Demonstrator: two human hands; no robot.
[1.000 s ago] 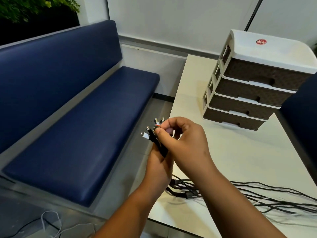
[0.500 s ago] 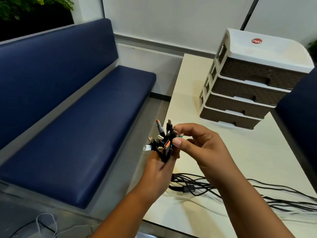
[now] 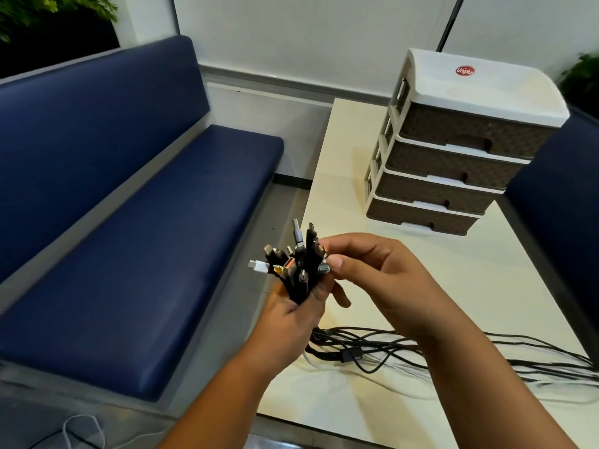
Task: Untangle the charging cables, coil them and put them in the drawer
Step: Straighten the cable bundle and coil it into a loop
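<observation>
Over the tabletop's (image 3: 372, 416) left edge, your left hand (image 3: 291, 322) grips the charging cables (image 3: 299, 270) plug-ends up; your right hand (image 3: 379, 280) pinches 1 plug. Their tails trail off frame right. All 4 fronts of the drawer unit (image 3: 453, 163) look closed.

Office lounge or cafe-style booth: long navy padded bench seat (image 3: 155, 228) along white partition wall (image 3: 308, 37), cream rectangular worktop (image 3: 405, 286), potted green foliage (image 3: 48, 8) behind.
</observation>
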